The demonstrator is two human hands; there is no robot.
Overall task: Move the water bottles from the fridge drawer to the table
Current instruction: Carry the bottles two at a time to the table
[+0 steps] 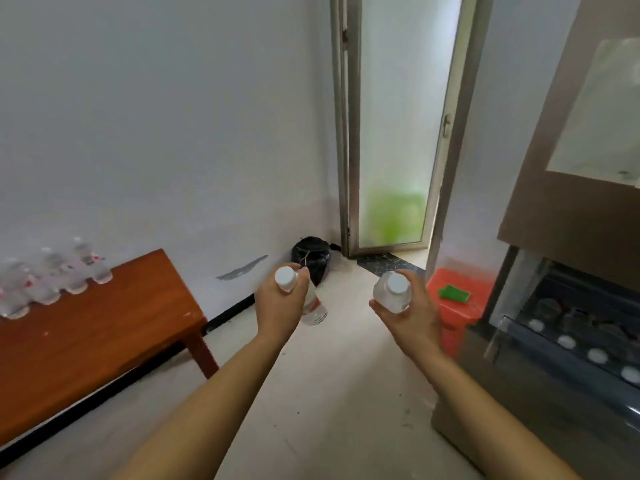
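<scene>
My left hand (pixel 282 303) grips a clear water bottle (pixel 313 311) with a white cap, held out over the floor. My right hand (pixel 408 313) holds a second white-capped water bottle (pixel 393 292) at about the same height. Several clear bottles (pixel 52 278) with red labels stand in a row along the back of the wooden table (pixel 104 334) at the left. At the right, the open fridge drawer (pixel 571 337) shows several white bottle caps (pixel 597 355) in a row.
A black bag (pixel 310 256) sits in the corner by a frosted glass door (pixel 398 133). An orange plastic stool (pixel 457 299) with a green object (pixel 453 293) on it stands beside the fridge (pixel 571 168). Bare floor lies between table and fridge.
</scene>
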